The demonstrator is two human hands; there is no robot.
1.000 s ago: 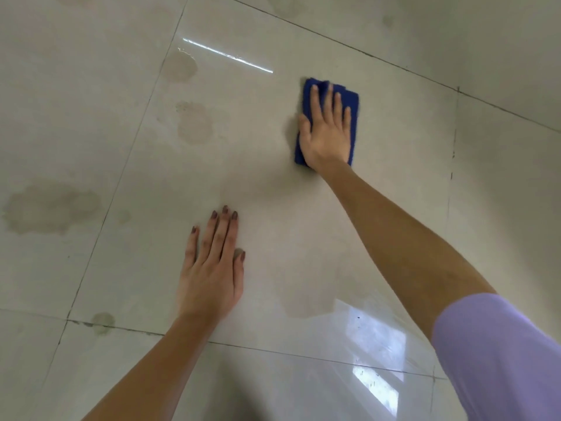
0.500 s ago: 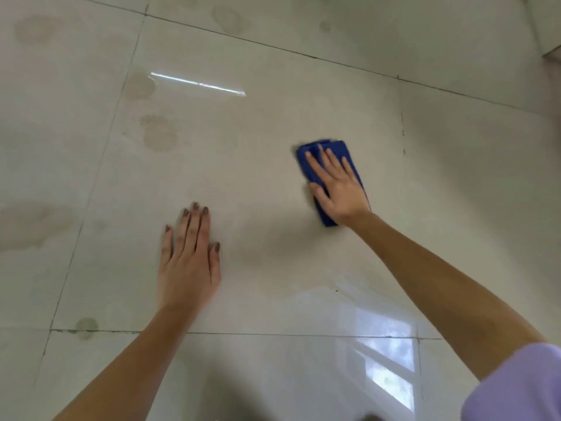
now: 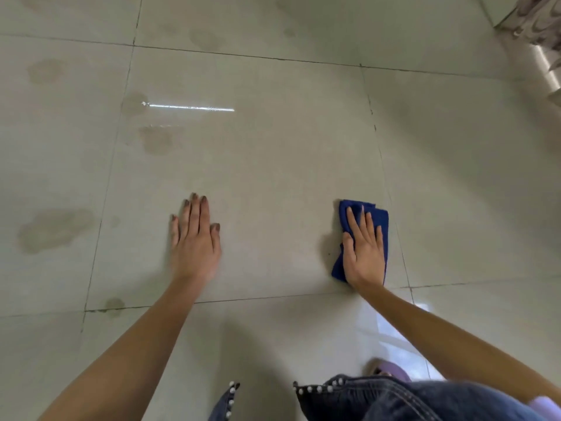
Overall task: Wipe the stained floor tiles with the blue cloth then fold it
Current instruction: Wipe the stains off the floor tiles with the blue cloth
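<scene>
The blue cloth (image 3: 382, 221) lies bunched on a pale floor tile (image 3: 273, 165), near the tile's right grout line. My right hand (image 3: 362, 253) presses flat on the cloth with straight fingers, covering most of its middle. My left hand (image 3: 195, 238) rests flat on the bare tile to the left, fingers straight and together. Brownish stains mark the floor: a large one (image 3: 54, 229) at the left, two smaller ones (image 3: 154, 139) further up the middle tile, and others (image 3: 206, 39) on the far tiles.
Denim-clad knees with pearl trim (image 3: 334, 396) fill the bottom edge. A patterned curtain and a shiny metal object (image 3: 543, 44) stand at the top right corner. A small stain (image 3: 113, 303) sits on the grout line at lower left.
My right hand has dragged the cloth back toward me and to the right across the tile. The left hand has stayed flat on the floor. The view has pulled back, showing my knees.
</scene>
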